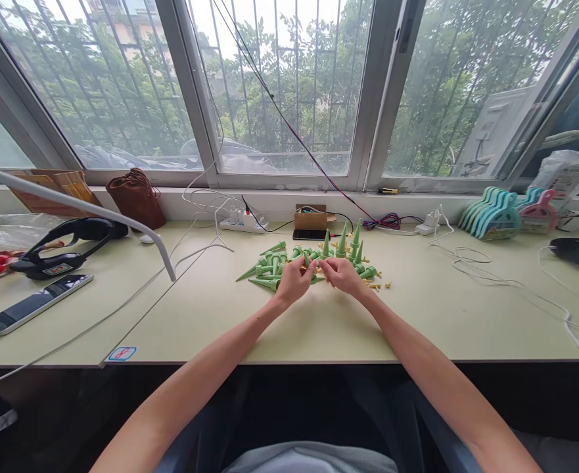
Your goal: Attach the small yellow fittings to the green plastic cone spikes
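Note:
My left hand (296, 279) is closed around a green plastic spike (306, 260), whose tip shows above the fingers. Close against it, the fingers of my right hand (341, 274) are pinched together; whatever small part they hold is hidden. Around both hands lie several more green cone-shaped spikes, like plant watering spikes. Some lie flat to the left (264, 282). Others stand point-up at the back right, among them a tall spike (342, 242). Small yellow pieces (375, 286) are scattered to the right of my right hand.
Behind the spikes are a phone (311, 234) and an open cardboard box (313, 217). A power strip (244, 223) stands at the back. On the left are a tablet (33, 303), a black headset (67, 246) and a white curved arm (96, 202). Teal hangers (491, 213) and loose white cables (510, 281) lie right.

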### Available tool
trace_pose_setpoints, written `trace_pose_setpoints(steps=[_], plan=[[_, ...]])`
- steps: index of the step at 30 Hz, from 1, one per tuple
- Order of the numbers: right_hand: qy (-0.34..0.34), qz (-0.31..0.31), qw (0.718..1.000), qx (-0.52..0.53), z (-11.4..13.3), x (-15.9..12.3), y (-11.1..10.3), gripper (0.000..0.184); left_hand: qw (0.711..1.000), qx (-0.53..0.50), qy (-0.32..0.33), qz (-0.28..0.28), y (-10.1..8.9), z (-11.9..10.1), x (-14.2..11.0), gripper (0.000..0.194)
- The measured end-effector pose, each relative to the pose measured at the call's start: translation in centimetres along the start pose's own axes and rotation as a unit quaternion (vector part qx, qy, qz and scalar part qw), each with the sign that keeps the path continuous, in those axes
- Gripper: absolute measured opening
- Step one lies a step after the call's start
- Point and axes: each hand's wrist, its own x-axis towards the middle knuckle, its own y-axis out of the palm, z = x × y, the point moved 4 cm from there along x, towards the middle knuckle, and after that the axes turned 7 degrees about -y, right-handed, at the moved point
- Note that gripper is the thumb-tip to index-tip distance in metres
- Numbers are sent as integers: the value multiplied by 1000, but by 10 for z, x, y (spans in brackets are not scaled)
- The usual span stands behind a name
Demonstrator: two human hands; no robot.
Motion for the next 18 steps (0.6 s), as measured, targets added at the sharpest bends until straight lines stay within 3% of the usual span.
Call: trace_pose_setpoints(steps=[7, 18], plan=[[-12, 10, 999, 46, 2, -1, 2, 26, 1000, -5, -12, -19, -2, 2, 1, 38], [-10, 15, 995, 99, -1, -1, 3, 24, 999, -34, -42, -4, 0, 4, 1, 38]])
